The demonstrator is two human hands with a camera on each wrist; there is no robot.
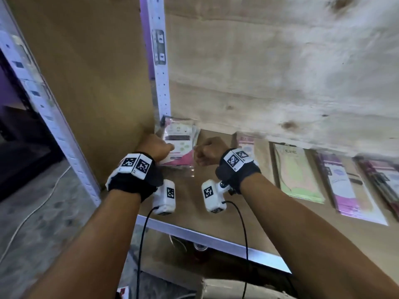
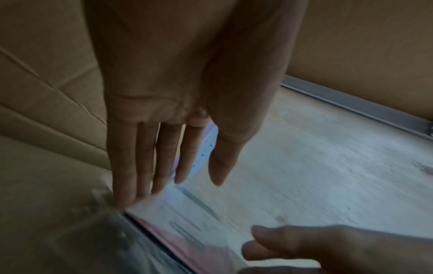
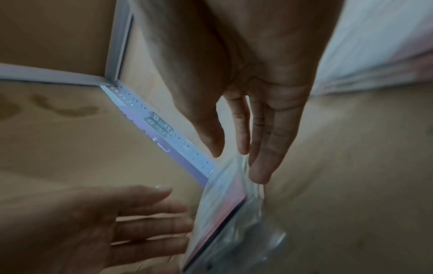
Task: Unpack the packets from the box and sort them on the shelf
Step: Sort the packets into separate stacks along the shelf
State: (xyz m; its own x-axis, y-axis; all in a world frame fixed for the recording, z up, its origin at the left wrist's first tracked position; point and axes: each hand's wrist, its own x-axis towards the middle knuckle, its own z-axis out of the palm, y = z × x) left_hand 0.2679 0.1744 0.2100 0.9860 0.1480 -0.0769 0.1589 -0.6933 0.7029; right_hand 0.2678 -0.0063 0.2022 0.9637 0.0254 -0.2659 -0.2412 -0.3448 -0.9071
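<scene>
A stack of pink-and-white packets (image 1: pixel 181 139) in clear plastic lies at the far left corner of the shelf board (image 1: pixel 190 203). My left hand (image 1: pixel 159 147) is at the stack's left edge and my right hand (image 1: pixel 206 152) at its right edge. In the left wrist view the left hand (image 2: pixel 164 185) has straight fingers whose tips touch the packet stack (image 2: pixel 178 222). The right wrist view shows the right hand (image 3: pixel 239 163) with straight fingers touching the plastic edge of the packet stack (image 3: pixel 225 207). Neither hand curls round anything. No box is in view.
More packets lie in a row to the right: a brown-and-pink one (image 1: pixel 248 147), a green one (image 1: pixel 298 175), a purple-and-white one (image 1: pixel 349 190). A perforated metal upright (image 1: pixel 160 72) and a cardboard side wall (image 1: pixel 86 83) close the left. The metal front rail (image 1: pixel 216 236) edges the shelf.
</scene>
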